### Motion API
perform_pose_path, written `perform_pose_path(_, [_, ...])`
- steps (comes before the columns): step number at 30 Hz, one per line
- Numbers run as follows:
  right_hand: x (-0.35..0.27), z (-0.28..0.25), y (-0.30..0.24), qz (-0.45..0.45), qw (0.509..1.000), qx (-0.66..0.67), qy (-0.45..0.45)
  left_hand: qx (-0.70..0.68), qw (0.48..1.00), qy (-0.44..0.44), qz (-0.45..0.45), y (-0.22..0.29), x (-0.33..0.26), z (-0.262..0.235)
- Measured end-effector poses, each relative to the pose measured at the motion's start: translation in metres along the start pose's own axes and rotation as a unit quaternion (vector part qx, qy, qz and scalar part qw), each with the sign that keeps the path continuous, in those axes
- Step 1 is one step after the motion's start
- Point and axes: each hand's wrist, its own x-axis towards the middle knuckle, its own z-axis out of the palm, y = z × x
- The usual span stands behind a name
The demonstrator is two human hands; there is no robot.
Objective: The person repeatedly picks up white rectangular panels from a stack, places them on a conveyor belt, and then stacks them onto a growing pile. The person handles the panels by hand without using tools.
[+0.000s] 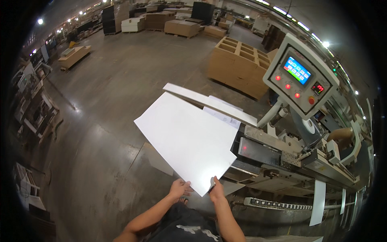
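A large white panel (185, 133), notched near its right corner, lies tilted across the middle of the view. Its near corner points toward me. At the near left edge, my left hand (179, 189) holds the panel between thumb and fingers. My right hand (217, 190) is closed on the near right edge, thumb up along it. The panel's right side reaches the black bed of a machine (258, 151). Behind its far edge runs a long white rail (209, 104), with a printed sheet (221, 117) partly covered beside it.
A control box (300, 76) with a lit screen and red buttons stands over the machine at right. Beyond it sits a divided cardboard crate (238, 66). A roller track (278, 204) and a hanging white strip (318, 201) are at lower right. Stacked boxes (181, 28) stand far back.
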Motion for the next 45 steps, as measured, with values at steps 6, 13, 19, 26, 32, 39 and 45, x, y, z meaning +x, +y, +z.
perform_pose_path(6, [-0.058, -0.028, 0.014, -0.036, 0.986, -0.076, 0.144, -0.036, 0.994, 0.077, 0.072, 0.002, -0.005, -0.056])
perform_pose_path(13, [-0.087, -0.112, 0.023, -0.194, 0.948, -0.031, 0.252, -0.016, 0.981, 0.144, 0.128, 0.072, 0.054, -0.131])
perform_pose_path(19, [-0.154, -0.151, 0.004, -0.300, 0.875, -0.022, 0.379, 0.025, 0.989, 0.121, 0.086, 0.084, 0.095, -0.122])
perform_pose_path(26, [-0.216, -0.203, 0.038, -0.347, 0.812, 0.092, 0.460, 0.141, 0.987, 0.024, 0.077, 0.079, 0.113, 0.021])
perform_pose_path(32, [-0.227, -0.213, 0.077, -0.360, 0.746, 0.096, 0.552, 0.212, 0.972, -0.097, 0.029, 0.023, 0.114, 0.141])
perform_pose_path(39, [-0.207, -0.202, 0.099, -0.311, 0.719, 0.112, 0.612, 0.209, 0.964, -0.160, 0.044, -0.022, 0.080, 0.189])
perform_pose_path(45, [-0.202, -0.170, 0.063, -0.269, 0.785, 0.166, 0.533, 0.302, 0.935, -0.174, 0.060, -0.050, 0.083, 0.201])
